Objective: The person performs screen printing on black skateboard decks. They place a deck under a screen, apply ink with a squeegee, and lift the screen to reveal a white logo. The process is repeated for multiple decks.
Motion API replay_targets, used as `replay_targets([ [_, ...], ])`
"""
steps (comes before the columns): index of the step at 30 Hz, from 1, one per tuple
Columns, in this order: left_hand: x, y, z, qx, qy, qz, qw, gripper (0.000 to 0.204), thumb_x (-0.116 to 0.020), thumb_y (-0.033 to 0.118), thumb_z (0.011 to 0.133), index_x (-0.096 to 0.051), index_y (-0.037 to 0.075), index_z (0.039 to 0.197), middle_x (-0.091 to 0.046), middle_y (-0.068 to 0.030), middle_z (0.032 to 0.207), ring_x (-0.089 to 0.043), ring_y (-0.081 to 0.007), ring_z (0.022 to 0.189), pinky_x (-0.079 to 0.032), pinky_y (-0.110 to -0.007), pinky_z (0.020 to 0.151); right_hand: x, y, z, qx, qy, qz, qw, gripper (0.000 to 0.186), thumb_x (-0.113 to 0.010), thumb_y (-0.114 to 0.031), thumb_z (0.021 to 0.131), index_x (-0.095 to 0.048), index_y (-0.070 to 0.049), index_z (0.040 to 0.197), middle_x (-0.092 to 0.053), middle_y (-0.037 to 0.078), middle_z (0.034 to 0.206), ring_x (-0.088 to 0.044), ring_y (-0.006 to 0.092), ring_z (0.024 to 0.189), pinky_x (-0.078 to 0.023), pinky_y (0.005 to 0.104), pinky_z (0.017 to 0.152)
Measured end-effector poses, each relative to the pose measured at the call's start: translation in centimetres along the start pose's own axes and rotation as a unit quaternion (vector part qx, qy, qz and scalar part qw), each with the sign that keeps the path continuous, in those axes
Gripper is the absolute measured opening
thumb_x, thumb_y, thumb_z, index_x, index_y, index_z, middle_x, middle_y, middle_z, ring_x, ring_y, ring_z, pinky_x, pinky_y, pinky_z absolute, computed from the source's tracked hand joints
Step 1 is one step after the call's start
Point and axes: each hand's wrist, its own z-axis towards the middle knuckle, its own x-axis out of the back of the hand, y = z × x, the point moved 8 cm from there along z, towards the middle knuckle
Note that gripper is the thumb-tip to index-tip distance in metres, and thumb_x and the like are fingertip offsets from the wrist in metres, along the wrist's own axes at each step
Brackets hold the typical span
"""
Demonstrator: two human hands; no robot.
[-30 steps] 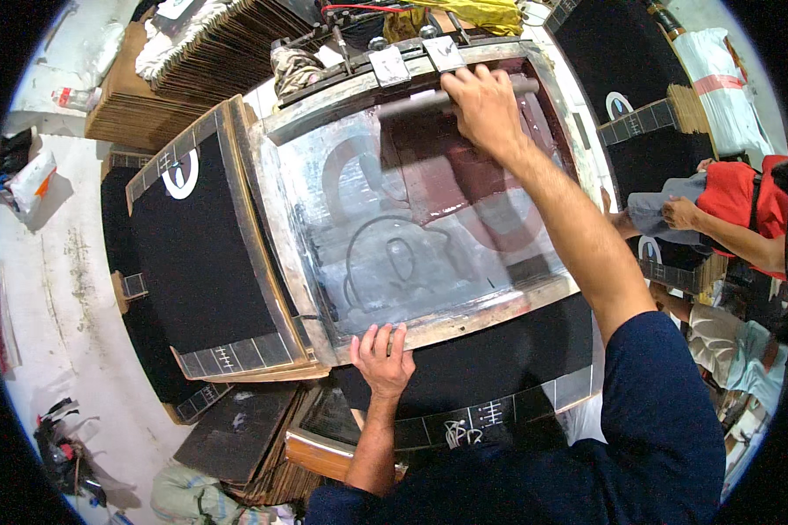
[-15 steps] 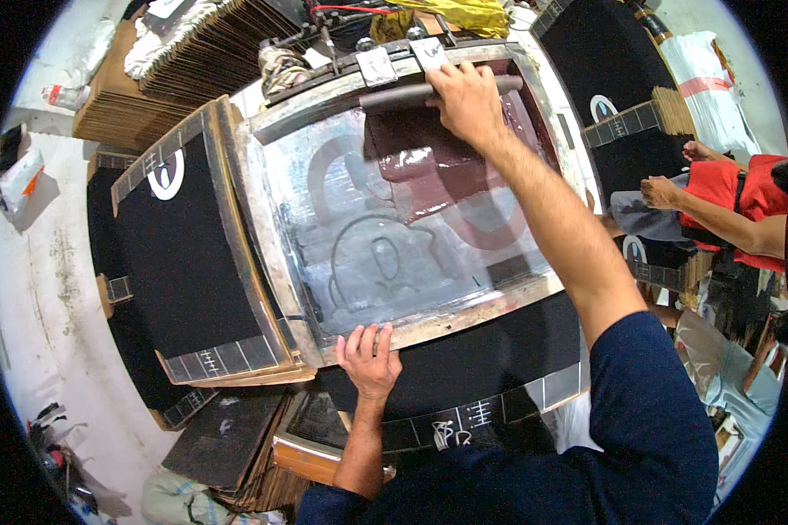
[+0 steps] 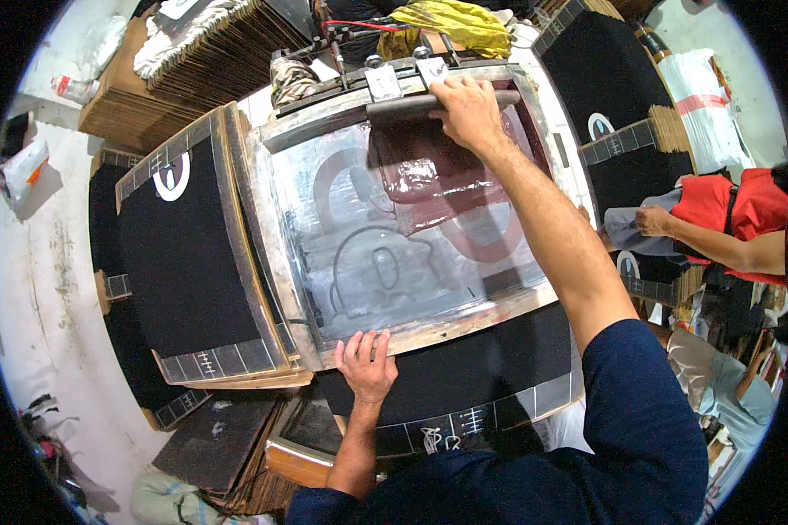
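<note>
My right hand (image 3: 468,114) grips a dark squeegee (image 3: 398,107) at the far side of a screen-printing frame (image 3: 284,227), under two metal clamps. A glossy maroon ink patch (image 3: 420,166) lies on the pale mesh below it, with faint curved outlines nearer me. My left hand (image 3: 366,367) grips the frame's near edge with curled fingers. A black printing board (image 3: 464,367) shows beneath the near side.
Black boards with white prints (image 3: 175,254) flank the frame. Cardboard stacks (image 3: 105,114) stand at back left, yellow plastic (image 3: 446,22) behind. At right, a co-worker's hand (image 3: 652,223) holds grey material beside red cloth (image 3: 753,206).
My right hand and the squeegee have shifted slightly toward the frame's far edge. My left hand stays on the near edge. The co-worker's hands have moved, and the whole view has shifted slightly.
</note>
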Motion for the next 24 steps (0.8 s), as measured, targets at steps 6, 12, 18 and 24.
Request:
replay_targets([
  [6, -0.3, 0.0, 0.0, 0.0, -0.012, -0.005, 1.0, 0.045, -0.074, 0.019, 0.078, -0.073, 0.02, 0.124, -0.064, -0.001, 0.127, -0.053, -0.0253, 0.129, -0.031, -0.056, 0.117, 2.1, -2.5, -8.1, -0.016, 0.012, -0.015, 1.0, 0.023, -0.069, -0.009, 0.083, -0.066, -0.015, 0.105, -0.066, 0.003, 0.102, -0.062, 0.0258, 0.102, -0.043, 0.0454, 0.091],
  [12, -0.4, -0.1, 0.0, 0.003, -0.008, -0.004, 1.0, 0.045, -0.076, 0.021, 0.078, -0.073, 0.02, 0.123, -0.063, -0.0007, 0.128, -0.053, -0.0255, 0.129, -0.031, -0.056, 0.117, 4.7, -4.7, -15.0, -0.027, 0.033, 0.031, 0.999, 0.018, -0.066, -0.008, 0.083, -0.064, -0.014, 0.1, -0.059, 0.004, 0.097, -0.057, 0.0263, 0.098, -0.041, 0.044, 0.09],
  [18, 1.8, 1.1, 1.7, -0.025, 0.029, -0.003, 0.999, 0.046, -0.079, 0.021, 0.077, -0.073, 0.017, 0.123, -0.066, -0.0031, 0.12, -0.057, -0.0264, 0.122, -0.036, -0.053, 0.112, 4.5, -4.1, -14.5, -0.022, 0.019, 0.04, 0.999, 0.023, -0.065, -0.007, 0.085, -0.068, -0.013, 0.107, -0.066, 0.004, 0.102, -0.061, 0.0254, 0.1, -0.042, 0.043, 0.095],
  [24, 5.2, 1.3, 4.2, -0.01, -0.055, -0.116, 0.992, 0.046, -0.082, 0.017, 0.074, -0.074, 0.012, 0.12, -0.067, -0.0063, 0.107, -0.062, -0.0277, 0.101, -0.04, -0.046, 0.094, 5.8, -2.4, -10.4, -0.037, -0.049, 0.07, 0.996, 0.019, -0.076, -0.011, 0.08, -0.07, -0.012, 0.098, -0.07, 0.007, 0.098, -0.065, 0.0294, 0.101, -0.046, 0.0443, 0.092],
])
